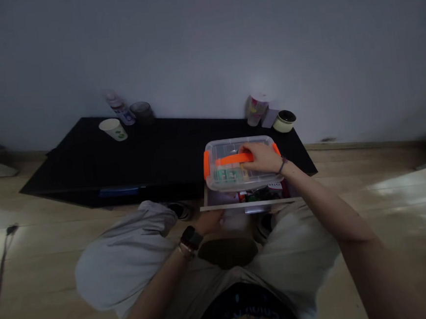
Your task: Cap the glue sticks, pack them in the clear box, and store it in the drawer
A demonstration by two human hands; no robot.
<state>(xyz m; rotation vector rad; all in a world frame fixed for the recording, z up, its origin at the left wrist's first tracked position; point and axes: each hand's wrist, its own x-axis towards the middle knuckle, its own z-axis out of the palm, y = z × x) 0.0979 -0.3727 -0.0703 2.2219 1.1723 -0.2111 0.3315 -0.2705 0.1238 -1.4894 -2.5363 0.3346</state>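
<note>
A clear plastic storage box [232, 178] with orange side latches sits at the cabinet's front edge, above the open drawer [219, 198]. My right hand [262, 157] is closed round its orange carrying handle [233, 159]. Through the lid, green and yellowish contents show, too unclear to name. Below the drawer front [235, 206], at its left part, is my left hand [208, 222], wearing a dark watch at the wrist; its fingers are mostly hidden and dim. Red, white and dark green items [262, 194] lie in the drawer, partly covered by the box.
On the black cabinet [178, 145], a paper cup [113, 129], a spray bottle [120, 109] and a dark round container [142, 111] stand left. A patterned plastic cup [257, 111], a small box [270, 118] and a cream jar [284, 122] stand right. My knees flank the drawer.
</note>
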